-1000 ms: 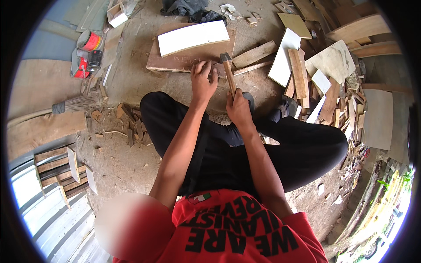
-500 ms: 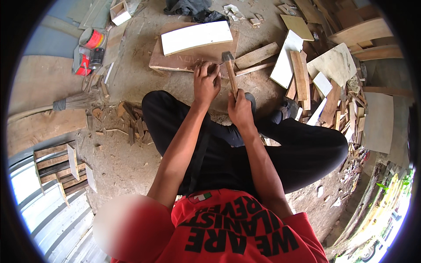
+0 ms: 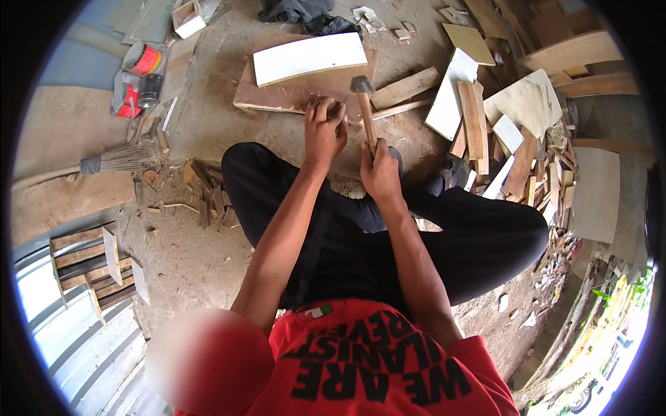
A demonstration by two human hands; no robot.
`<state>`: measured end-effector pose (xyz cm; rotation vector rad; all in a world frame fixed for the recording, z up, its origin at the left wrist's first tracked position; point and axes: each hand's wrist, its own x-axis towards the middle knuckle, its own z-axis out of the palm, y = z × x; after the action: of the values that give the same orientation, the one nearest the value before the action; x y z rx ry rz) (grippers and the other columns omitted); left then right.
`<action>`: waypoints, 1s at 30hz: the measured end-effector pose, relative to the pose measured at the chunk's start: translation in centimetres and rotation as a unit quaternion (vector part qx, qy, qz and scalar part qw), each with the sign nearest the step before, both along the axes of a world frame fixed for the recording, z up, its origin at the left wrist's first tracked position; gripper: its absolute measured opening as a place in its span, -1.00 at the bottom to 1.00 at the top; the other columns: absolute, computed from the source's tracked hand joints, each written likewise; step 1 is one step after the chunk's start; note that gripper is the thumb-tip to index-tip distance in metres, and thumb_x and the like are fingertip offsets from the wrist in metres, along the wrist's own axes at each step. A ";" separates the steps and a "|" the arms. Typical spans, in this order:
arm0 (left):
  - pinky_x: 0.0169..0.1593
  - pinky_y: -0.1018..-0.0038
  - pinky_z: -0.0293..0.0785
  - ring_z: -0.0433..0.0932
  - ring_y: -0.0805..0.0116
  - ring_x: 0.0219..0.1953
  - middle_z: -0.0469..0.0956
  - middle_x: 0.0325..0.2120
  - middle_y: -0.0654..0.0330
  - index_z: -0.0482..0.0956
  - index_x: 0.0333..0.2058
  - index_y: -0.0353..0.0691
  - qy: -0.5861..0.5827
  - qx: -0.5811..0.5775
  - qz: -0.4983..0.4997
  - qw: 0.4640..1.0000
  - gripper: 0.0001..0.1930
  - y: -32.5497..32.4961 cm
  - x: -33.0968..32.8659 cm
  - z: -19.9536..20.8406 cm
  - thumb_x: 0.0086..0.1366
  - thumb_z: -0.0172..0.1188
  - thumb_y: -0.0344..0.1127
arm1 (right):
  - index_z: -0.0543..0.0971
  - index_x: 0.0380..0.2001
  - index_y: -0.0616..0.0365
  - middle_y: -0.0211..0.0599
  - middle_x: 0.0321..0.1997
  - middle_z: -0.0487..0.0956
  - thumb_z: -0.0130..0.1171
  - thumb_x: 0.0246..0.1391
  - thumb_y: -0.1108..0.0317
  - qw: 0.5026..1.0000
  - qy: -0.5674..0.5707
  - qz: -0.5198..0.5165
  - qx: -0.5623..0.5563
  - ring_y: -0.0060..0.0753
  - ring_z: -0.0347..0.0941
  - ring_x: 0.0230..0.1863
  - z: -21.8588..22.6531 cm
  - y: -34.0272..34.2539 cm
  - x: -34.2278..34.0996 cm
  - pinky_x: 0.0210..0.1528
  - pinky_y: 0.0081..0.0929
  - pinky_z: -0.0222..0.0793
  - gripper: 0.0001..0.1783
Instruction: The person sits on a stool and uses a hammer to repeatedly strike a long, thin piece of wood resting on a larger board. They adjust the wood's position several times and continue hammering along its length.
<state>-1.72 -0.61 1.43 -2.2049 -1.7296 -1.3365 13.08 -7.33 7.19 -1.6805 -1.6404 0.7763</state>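
A thick brown rectangular wooden board lies at the upper centre of the frame, a white rectangular panel on top. Right of centre, a dark-headed, wooden-handled hammer points upward, the right hand clamped around its handle. The left hand bends its fingers at the board's lower edge; whether they pinch anything, I cannot tell.

On the board: panel. Behind it: cloth. Left: cans; broom, nearer. Right: planks. Near edge: left hand; near right corner: hammer.
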 end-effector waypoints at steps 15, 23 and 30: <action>0.25 0.05 0.30 0.44 -0.07 0.09 0.50 0.01 -0.02 0.71 -0.10 -0.22 -0.009 -0.025 0.008 1.000 -0.72 -0.7 0.3 -0.3 0.19 0.27 -0.39 | 0.30 -0.32 0.31 0.31 -0.56 0.52 0.13 0.30 0.34 0.999 0.037 -0.016 0.011 0.43 0.50 -0.39 0.9 -1.5 -0.9 -0.50 0.07 0.35 -0.73; 0.25 0.04 0.29 0.44 -0.08 0.09 0.50 0.01 -0.03 0.72 -0.08 -0.18 -0.004 -0.033 -0.006 0.999 -0.70 -0.7 0.1 -0.1 0.19 0.26 -0.43 | 0.31 -0.34 0.31 0.37 -0.54 0.50 0.12 0.30 0.35 0.999 0.022 -0.017 -0.047 0.47 0.49 -0.36 0.3 -1.4 -0.9 -0.48 0.06 0.36 -0.73; 0.28 0.02 0.27 0.43 -0.07 0.11 0.48 0.04 -0.02 0.71 -0.06 -0.16 -0.007 -0.041 -0.004 0.999 -0.67 -0.8 0.1 -0.2 0.17 0.27 -0.43 | 0.31 -0.32 0.32 0.39 -0.53 0.52 0.09 0.31 0.30 0.999 0.011 0.006 -0.033 0.48 0.49 -0.37 0.7 -1.2 -0.7 -0.47 0.15 0.37 -0.71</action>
<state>-1.63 -1.41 1.19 -2.2531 -1.8135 -1.3081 12.33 -8.51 7.93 -1.7034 -1.6269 0.8611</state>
